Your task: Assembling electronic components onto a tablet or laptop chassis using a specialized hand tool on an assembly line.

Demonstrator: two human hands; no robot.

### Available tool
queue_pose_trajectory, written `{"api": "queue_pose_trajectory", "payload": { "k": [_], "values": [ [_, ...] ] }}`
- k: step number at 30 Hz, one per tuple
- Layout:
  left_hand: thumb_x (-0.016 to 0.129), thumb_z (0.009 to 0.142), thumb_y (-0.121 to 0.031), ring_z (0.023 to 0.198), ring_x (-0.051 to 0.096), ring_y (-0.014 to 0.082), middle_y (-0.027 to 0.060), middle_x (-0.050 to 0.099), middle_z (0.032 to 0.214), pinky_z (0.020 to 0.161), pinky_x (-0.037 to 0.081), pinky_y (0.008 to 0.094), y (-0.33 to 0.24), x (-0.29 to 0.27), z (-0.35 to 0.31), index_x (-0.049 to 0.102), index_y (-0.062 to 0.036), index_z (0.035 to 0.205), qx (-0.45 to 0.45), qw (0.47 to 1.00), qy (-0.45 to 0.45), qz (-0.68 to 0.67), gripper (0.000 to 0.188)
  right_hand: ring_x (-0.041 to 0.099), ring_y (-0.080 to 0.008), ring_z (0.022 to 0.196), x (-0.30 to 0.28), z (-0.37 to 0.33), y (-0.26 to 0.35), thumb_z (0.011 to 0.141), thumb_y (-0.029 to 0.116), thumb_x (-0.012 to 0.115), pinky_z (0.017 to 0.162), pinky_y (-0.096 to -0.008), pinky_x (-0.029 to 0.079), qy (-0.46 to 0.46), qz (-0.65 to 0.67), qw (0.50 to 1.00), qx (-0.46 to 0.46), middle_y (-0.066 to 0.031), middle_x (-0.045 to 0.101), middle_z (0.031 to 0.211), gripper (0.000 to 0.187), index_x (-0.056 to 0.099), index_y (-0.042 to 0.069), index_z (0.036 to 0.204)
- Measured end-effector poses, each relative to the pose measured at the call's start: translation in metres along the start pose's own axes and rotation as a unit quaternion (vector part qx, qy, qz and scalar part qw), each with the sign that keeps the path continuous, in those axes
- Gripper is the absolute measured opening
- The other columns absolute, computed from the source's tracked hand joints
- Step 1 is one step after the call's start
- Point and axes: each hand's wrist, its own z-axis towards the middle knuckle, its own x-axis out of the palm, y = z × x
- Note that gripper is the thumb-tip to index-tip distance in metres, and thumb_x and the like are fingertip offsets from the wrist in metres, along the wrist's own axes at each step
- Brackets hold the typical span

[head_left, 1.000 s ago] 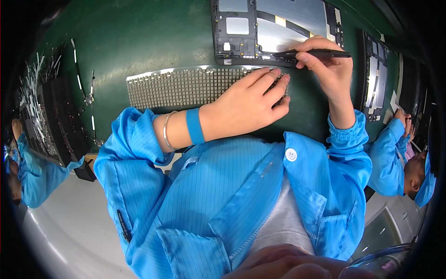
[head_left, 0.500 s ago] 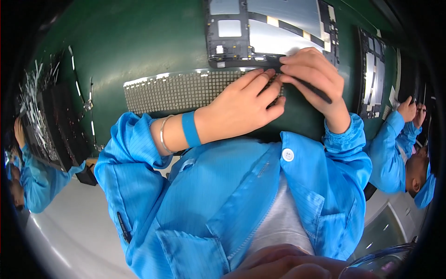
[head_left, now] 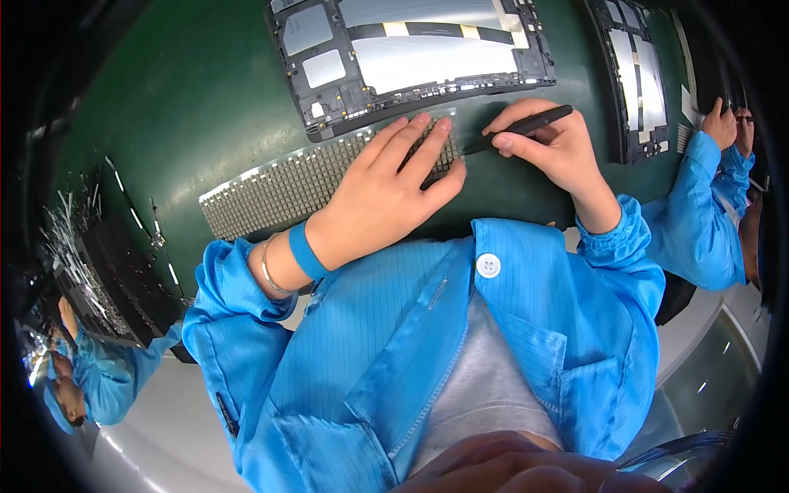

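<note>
My left hand (head_left: pixel 382 193) lies spread on a clear-edged sheet (head_left: pixel 263 193) covered in rows of small grey square pads, fingertips near its right end. In my right hand (head_left: pixel 546 148) are slim black tweezers (head_left: pixel 534 122), held like a pen. Their thin tip points left, close to the sheet's right edge; whether it touches a pad I cannot tell. Just beyond the sheet lies an opened flat device housing (head_left: pixel 444 62), black-framed with silver plates and a dark ribbon strip across it.
Another similar housing (head_left: pixel 637 78) lies at the right of the green tabletop (head_left: pixel 181 107). At the left stands a black box (head_left: pixel 123 271) with thin shiny strips beside it. Co-workers in blue sit at the left (head_left: pixel 107 370) and right (head_left: pixel 699 214).
My hands have come apart; the left now lies flat on the sheet. The tweezers have swung from along my right palm to pointing left. The housing and sheet appear shifted left and tilted.
</note>
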Motion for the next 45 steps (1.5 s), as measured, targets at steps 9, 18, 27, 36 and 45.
{"api": "queue_pose_trajectory", "payload": {
  "k": [9,18,27,36,45],
  "values": [
    [0.074,0.074,-0.025,0.117,0.055,0.0303,0.0118,0.058,0.129,0.095,0.049,0.0405,0.000,0.001,0.000,0.066,-0.0195,0.106,0.012,1.000,0.006,0.017,0.034,0.066,-0.0131,0.077,-0.001,0.003,-0.004,0.081,0.003,0.073,0.068,-0.0245,0.055,0.017,-0.007,0.999,-0.031,-0.0078,0.069,0.089,0.014,0.069,-0.003,0.093],
    [0.060,0.077,-0.015,0.115,0.057,0.0341,0.0172,0.057,0.128,0.097,0.049,0.0436,-0.003,-0.003,0.001,0.066,-0.0178,0.109,0.010,1.000,0.016,0.000,0.033,0.063,-0.0112,0.075,0.001,0.006,0.000,0.082,0.004,0.073,0.066,-0.0230,0.051,0.046,-0.087,0.991,-0.086,-0.0068,0.068,0.086,0.011,0.070,-0.001,0.090],
    [0.058,0.078,-0.016,0.120,0.053,0.0377,0.0205,0.051,0.134,0.100,0.047,0.0471,-0.007,0.000,-0.002,0.063,-0.0201,0.116,0.015,0.998,0.043,0.035,0.039,0.061,-0.0118,0.075,0.004,-0.004,-0.008,0.079,0.001,0.073,0.065,-0.0227,0.048,0.000,-0.031,0.997,-0.065,-0.0065,0.066,0.086,0.011,0.071,-0.001,0.090],
    [0.055,0.080,-0.021,0.118,0.054,0.0428,0.0274,0.050,0.132,0.102,0.044,0.0515,-0.007,0.001,-0.006,0.061,-0.0183,0.116,0.006,0.999,0.023,0.030,0.037,0.062,-0.0102,0.071,-0.004,0.043,0.044,0.083,0.005,0.072,0.061,-0.0219,0.049,-0.030,0.025,0.992,-0.120,-0.0087,0.068,0.087,0.014,0.069,-0.004,0.093],
    [0.050,0.085,-0.022,0.119,0.054,0.0367,0.0244,0.057,0.125,0.105,0.041,0.0479,-0.006,0.004,-0.010,0.060,-0.0088,0.120,-0.006,1.000,-0.010,0.022,0.039,0.061,-0.0100,0.071,0.018,0.183,0.057,0.089,0.011,0.067,0.066,-0.0242,0.052,-0.055,-0.014,0.991,-0.122,-0.0044,0.063,0.081,0.016,0.067,-0.002,0.100]
  ]
}}
